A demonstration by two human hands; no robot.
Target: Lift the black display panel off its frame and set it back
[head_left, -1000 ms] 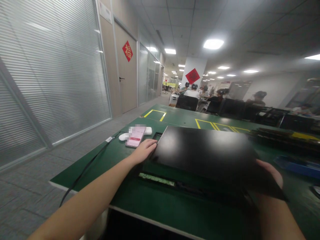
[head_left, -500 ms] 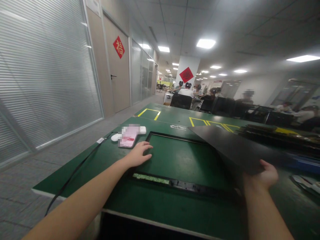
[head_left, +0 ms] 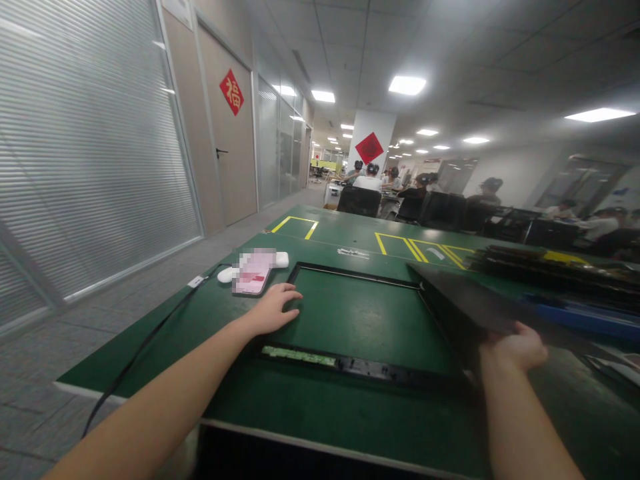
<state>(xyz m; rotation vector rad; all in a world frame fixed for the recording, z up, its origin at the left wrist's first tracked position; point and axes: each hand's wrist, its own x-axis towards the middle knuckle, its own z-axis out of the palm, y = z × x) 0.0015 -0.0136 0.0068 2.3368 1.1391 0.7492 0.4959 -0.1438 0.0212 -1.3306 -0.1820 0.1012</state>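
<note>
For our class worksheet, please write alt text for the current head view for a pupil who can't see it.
A person's right hand holds a tilted dark panel at the right side of a black rectangular frame lying on a green table. The left hand is at the frame's left side, near a phone.

Pink-screened phone [head_left: 254, 279], yellow tape outlines [head_left: 311, 231], black chair [head_left: 359, 201], red sign [head_left: 231, 92] on a pale door [head_left: 235, 173].

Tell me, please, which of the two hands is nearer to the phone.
Left. The left hand is close to the phone, just right of it and nearer the camera; the right hand is well off to the right, holding the dark panel.
</note>
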